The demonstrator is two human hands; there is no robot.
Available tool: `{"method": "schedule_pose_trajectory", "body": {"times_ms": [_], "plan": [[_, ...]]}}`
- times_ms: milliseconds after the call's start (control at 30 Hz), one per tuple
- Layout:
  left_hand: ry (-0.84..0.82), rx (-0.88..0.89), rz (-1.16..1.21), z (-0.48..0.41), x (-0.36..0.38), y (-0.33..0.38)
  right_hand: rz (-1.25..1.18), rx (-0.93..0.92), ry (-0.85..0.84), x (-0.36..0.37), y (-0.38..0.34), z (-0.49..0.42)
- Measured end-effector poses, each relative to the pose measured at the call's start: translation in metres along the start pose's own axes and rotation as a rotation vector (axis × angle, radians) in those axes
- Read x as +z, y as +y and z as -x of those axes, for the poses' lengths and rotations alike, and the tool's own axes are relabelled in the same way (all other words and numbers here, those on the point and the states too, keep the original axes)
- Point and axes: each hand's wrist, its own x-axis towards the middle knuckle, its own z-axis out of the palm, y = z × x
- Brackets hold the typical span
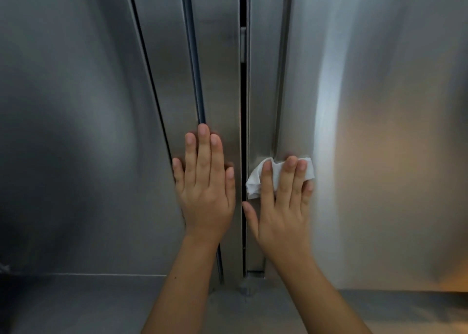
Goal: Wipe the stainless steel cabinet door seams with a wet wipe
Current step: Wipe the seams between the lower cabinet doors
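Note:
Two stainless steel cabinet doors fill the view, the left door [76, 131] and the right door [379, 131]. A dark vertical seam [243, 105] runs between them. My left hand [206, 181] lies flat with straight fingers on the left door's edge strip, just left of the seam. My right hand [281, 207] presses a crumpled white wet wipe [255, 181] against the right door's edge strip, right of the seam, fingers straight over the wipe. Part of the wipe is hidden under my fingers.
A recessed handle groove [195, 67] runs down the left door and another groove [282, 80] down the right door. A steel ledge [76, 303] lies below the doors. Warm orange light reflects at the far right.

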Motion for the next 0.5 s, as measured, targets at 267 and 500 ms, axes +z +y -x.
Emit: {"method": "schedule_pose_trajectory", "body": {"times_ms": [267,500], "plan": [[-0.137,0.029,0.017,0.054,-0.009,-0.003,-0.022,-0.002,-0.147,0.005,-0.003,0.052],[-0.175,0.049,0.017,0.055,-0.011,-0.007,-0.205,0.161,0.025,-0.007,-0.015,-0.006]]}}
